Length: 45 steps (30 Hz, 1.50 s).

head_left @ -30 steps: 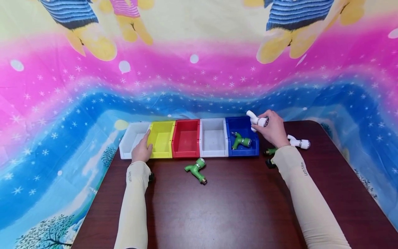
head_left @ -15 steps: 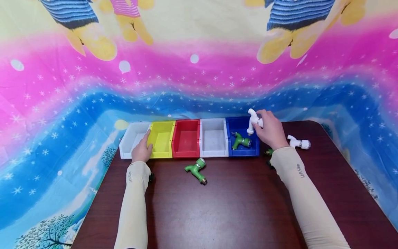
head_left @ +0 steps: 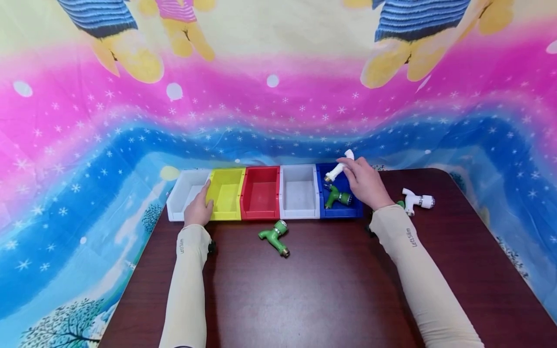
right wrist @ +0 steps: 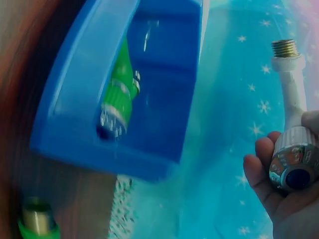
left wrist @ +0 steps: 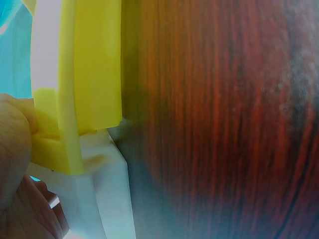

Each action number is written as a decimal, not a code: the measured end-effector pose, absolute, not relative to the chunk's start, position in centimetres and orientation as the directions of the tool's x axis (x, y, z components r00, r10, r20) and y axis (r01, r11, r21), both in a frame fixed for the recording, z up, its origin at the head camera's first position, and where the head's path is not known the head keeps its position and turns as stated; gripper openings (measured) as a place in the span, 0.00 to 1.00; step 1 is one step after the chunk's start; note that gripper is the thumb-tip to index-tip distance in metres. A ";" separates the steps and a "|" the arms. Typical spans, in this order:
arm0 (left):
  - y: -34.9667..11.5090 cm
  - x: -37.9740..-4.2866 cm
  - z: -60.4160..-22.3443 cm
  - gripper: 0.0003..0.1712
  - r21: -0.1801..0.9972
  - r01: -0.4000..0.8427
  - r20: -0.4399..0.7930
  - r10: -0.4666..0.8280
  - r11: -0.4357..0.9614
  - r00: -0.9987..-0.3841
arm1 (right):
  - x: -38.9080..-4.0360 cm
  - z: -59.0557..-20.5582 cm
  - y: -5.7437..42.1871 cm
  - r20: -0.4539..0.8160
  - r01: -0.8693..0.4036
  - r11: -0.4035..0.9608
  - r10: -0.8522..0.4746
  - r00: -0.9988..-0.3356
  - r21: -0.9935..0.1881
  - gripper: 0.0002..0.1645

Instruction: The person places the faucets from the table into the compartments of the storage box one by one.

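My right hand (head_left: 367,181) grips a white tap (head_left: 337,171) above the blue bin (head_left: 344,213), right end of the row, where a green tap (head_left: 334,196) lies. My left hand (head_left: 198,211), index finger straight, touches the rim between the left white bin (head_left: 181,214) and the yellow bin (head_left: 226,215).

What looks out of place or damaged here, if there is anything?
Nothing looks spilled or damaged. One green tap lies alone on the table in front of the red bin, perhaps out of place, since another tap lies in the blue bin.
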<state>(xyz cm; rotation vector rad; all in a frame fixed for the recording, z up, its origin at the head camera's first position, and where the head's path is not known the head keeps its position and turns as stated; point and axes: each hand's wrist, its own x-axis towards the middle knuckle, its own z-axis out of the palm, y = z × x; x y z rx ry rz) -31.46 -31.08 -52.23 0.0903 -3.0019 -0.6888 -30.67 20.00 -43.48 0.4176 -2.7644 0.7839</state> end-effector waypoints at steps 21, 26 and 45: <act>-31.0 -31.6 -51.7 0.41 0.432 -0.045 0.048 -0.072 0.901 -0.996 | -32.5 -44.3 15.1 0.269 -0.413 0.784 -0.320 -0.908 -0.463 0.28; -30.9 -31.3 -51.6 0.41 0.445 -0.055 0.040 -0.081 0.894 -0.996 | -32.7 -44.9 13.5 0.257 -0.424 0.811 -0.344 -0.903 -0.403 0.29; -31.2 -31.3 -52.2 0.41 0.451 -0.040 0.041 -0.066 0.892 -0.997 | -33.5 -47.5 9.2 0.239 -0.466 0.848 -0.412 -0.879 -0.251 0.27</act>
